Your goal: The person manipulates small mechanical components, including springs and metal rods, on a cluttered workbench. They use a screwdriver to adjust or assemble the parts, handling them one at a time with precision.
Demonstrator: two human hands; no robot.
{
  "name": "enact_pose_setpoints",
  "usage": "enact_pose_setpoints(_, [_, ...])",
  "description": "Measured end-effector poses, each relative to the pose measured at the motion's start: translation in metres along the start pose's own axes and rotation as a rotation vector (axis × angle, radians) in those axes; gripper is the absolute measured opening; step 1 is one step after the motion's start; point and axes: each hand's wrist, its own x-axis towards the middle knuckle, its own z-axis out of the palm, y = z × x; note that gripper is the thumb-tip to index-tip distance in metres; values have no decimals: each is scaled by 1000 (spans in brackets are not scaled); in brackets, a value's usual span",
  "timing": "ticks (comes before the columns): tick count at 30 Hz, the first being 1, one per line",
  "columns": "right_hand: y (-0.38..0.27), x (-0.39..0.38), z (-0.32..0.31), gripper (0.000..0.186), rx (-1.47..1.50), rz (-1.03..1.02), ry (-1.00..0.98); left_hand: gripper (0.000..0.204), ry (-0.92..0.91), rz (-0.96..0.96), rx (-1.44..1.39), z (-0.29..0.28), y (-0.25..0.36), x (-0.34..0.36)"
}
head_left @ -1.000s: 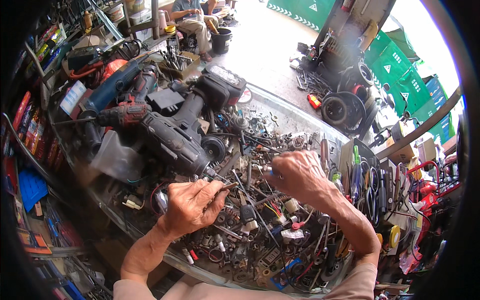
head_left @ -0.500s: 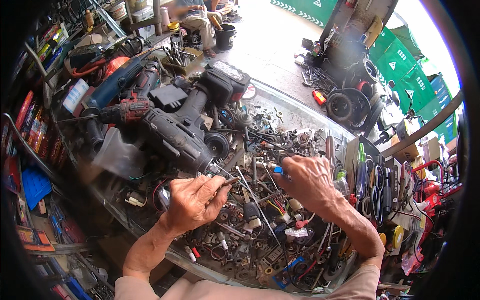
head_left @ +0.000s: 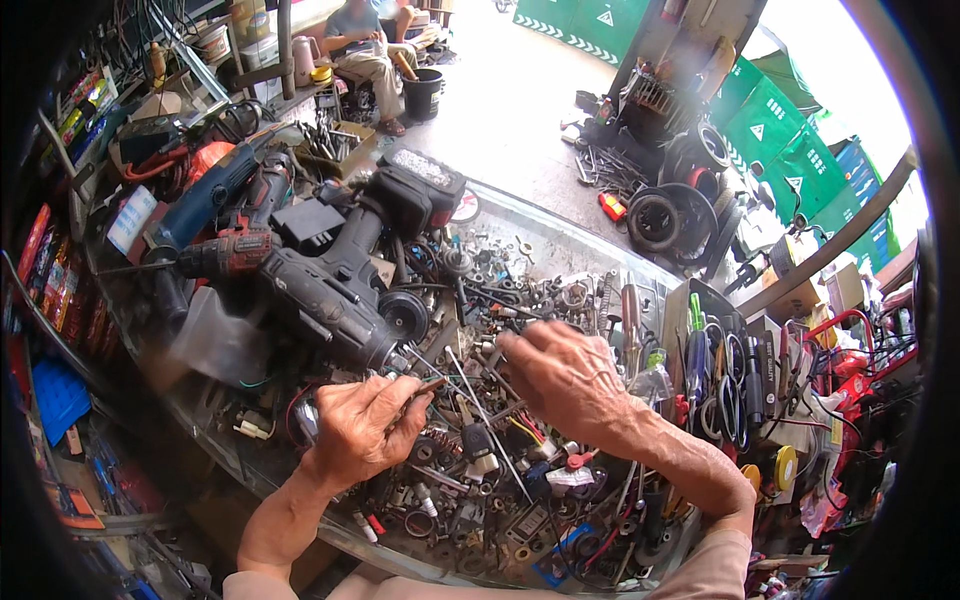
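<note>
Left hand: the left hand (head_left: 362, 430) is in front of the black power tool's nose, thumb and forefinger pinching a slim piece.
Slim piece: the slim piece (head_left: 434, 383) is short, narrow and brownish, poking out rightward past the fingertips; the grip hides the rest of it.
Right hand: the right hand (head_left: 570, 385) is over the strewn parts, fingers bent downward; its fingertips are hidden, so I cannot tell whether they hold anything.
Glass edges: the far edge of the surface (head_left: 580, 250) slants down to the right, with a pale, thinly littered strip inside it; the near edge passes below both forearms.
Room at left: the black power tool (head_left: 330, 300) crowds the left hand, with a red drill (head_left: 235, 250) beyond it.
Room at right: a grey box (head_left: 676, 320) of tools bounds the right hand's side.
Between the hands: a narrow gap, with a thin rod (head_left: 480, 404) slanting below it and a black-headed key (head_left: 478, 438) beside the rod.
Beyond: pale floor (head_left: 510, 110).
</note>
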Motion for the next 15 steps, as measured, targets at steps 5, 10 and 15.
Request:
enact_pose_setpoints(5, [24,7,16,78,-40,208,-147,22,-10,-14,-13,1,1,-2])
enact_pose_setpoints(10, [-3,-1,18,84,137,197,-239,23,-49,-21,-5,-1,2,-1])
enact_pose_setpoints(15, [-14,-8,30,83,183,48,-109,19,-16,13,-7,1,6,4])
